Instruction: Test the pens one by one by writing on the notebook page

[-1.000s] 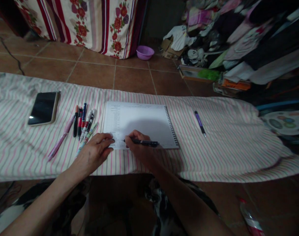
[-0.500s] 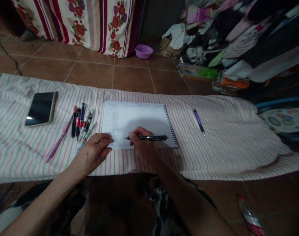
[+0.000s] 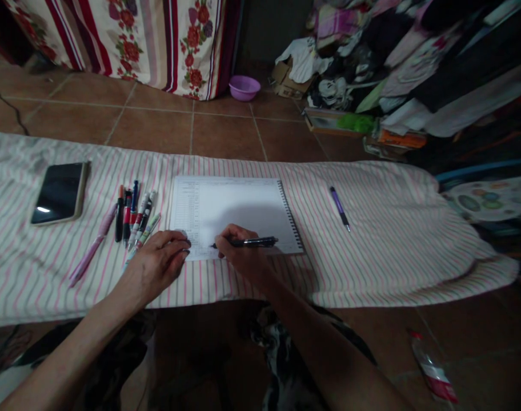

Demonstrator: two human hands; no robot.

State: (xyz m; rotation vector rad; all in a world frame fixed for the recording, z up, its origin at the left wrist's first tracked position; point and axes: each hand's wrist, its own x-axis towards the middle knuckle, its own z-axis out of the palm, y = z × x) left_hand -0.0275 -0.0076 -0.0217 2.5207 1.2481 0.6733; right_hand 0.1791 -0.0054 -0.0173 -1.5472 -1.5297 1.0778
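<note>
A spiral notebook (image 3: 239, 205) lies open on a striped cloth (image 3: 393, 251), with a faint table printed on its page. My right hand (image 3: 241, 251) is closed around a black pen (image 3: 254, 242), whose tip touches the lower left part of the page. My left hand (image 3: 157, 264) rests flat, fingers spread, on the notebook's lower left corner. Just left of that hand lies a row of several pens (image 3: 134, 214).
A dark phone (image 3: 58, 192) lies at the cloth's left. A purple pen (image 3: 339, 207) lies alone to the right of the notebook. Behind are tiled floor, a purple bowl (image 3: 244, 87), a floral bedsheet and a clothes pile. A plastic bottle (image 3: 434, 377) lies on the floor at lower right.
The view has drifted slightly to the right. My right hand shifted the pen a little over the lower page; my left hand stayed on the notebook's corner.
</note>
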